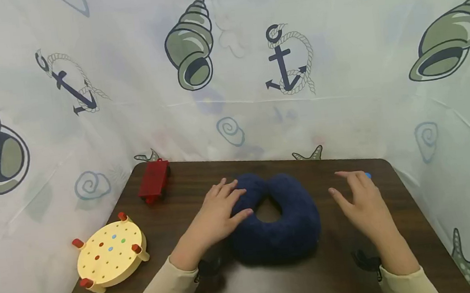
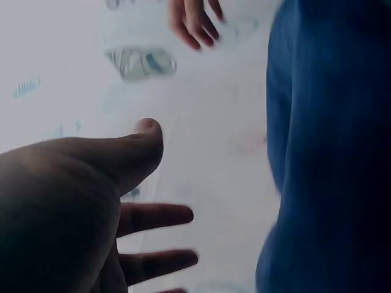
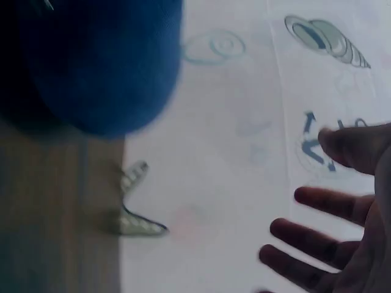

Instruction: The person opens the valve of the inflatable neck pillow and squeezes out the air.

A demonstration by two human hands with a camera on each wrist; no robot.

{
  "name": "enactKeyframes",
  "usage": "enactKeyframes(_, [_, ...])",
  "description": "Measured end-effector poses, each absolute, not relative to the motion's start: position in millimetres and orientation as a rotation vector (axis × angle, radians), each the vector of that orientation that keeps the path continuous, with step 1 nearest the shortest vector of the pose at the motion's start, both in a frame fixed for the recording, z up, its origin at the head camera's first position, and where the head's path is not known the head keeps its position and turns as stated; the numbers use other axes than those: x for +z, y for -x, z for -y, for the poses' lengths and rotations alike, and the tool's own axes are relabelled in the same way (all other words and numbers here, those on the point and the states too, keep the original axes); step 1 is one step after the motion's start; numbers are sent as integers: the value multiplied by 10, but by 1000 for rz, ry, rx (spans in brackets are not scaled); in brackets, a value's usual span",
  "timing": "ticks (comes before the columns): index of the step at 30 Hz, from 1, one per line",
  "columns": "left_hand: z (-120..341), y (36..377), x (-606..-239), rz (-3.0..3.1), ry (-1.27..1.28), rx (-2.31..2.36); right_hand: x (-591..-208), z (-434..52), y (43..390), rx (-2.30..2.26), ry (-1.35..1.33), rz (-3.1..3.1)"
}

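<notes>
A dark blue U-shaped neck pillow [image 1: 289, 234] lies mid-table, the gap in its ring toward the back wall. My left hand [image 1: 220, 212], fingers spread, overlaps the pillow's left side in the head view. In the left wrist view a gap shows between that hand's thumb [image 2: 143, 143] and the blue pillow [image 2: 336, 159]. To the right of the pillow my right hand [image 1: 366, 206] is raised over the table, its fingers extended and nothing in its grasp. The right wrist view has the pillow [image 3: 110, 67] at upper left, apart from the right fingers [image 3: 311, 241].
At the table's back left corner stands a red toy vehicle [image 1: 154, 180]. Nearer, by the left edge, is a pale yellow round toy [image 1: 110, 255] with dots and red-tipped legs. A small blue object [image 1: 368, 175] peeks out behind my right hand. Patterned sheeting [image 1: 244, 69] surrounds the table [image 1: 326, 156].
</notes>
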State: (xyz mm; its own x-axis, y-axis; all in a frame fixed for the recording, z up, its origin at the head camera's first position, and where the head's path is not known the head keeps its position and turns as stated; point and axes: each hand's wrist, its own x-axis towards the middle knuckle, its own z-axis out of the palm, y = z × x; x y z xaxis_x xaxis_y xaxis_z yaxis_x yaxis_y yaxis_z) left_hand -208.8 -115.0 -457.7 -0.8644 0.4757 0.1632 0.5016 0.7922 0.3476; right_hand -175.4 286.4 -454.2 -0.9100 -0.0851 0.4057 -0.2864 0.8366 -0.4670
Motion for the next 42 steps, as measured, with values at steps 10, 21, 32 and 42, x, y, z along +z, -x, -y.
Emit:
enactKeyframes(10, [523, 1846, -4485, 2914, 1218, -576, -4857, -2703, 1458, 1206, -124, 2900])
enactKeyframes(21, [-333, 1683, -4820, 3043, 1034, -198, -5406, -2651, 1362, 1550, -35, 3021])
enactKeyframes(32, [-605, 1836, -4860, 3108, 770, -362, -5690, -2618, 1499, 1867, -67, 2692])
enactKeyframes(42, [-565, 1891, -4781, 3291, 878, -420, -5715, -2572, 1480, 2021, 195, 2534])
